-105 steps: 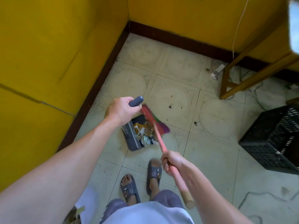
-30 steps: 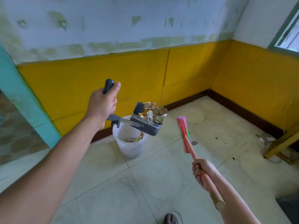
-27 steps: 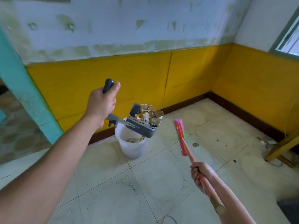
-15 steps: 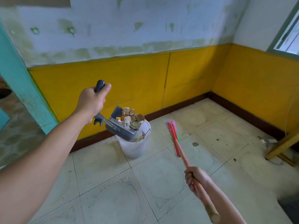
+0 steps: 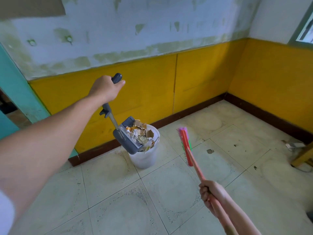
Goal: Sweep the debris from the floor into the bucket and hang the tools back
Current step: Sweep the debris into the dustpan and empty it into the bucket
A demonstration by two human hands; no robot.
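My left hand (image 5: 105, 89) grips the top of the grey dustpan's long handle. The dustpan (image 5: 126, 141) is tilted steeply over the white bucket (image 5: 144, 158), its front edge inside the rim. Paper and cardboard debris (image 5: 141, 133) is piled in the pan and spilling toward the bucket. My right hand (image 5: 210, 194) holds the pink broom handle low on the right. The broom head (image 5: 185, 143), red with pink and green bristles, is raised off the floor just right of the bucket.
The bucket stands by the yellow wall with a brown skirting. Two hooks (image 5: 68, 39) sit on the white upper wall. A teal door frame (image 5: 15, 85) is at the left. A wooden furniture leg (image 5: 303, 156) and scraps lie at the right. Small specks (image 5: 210, 151) dot the tiles.
The dustpan has dropped from above the bucket and tipped much steeper, its front edge now inside the rim. My left hand has risen. The broom has stayed to the right.
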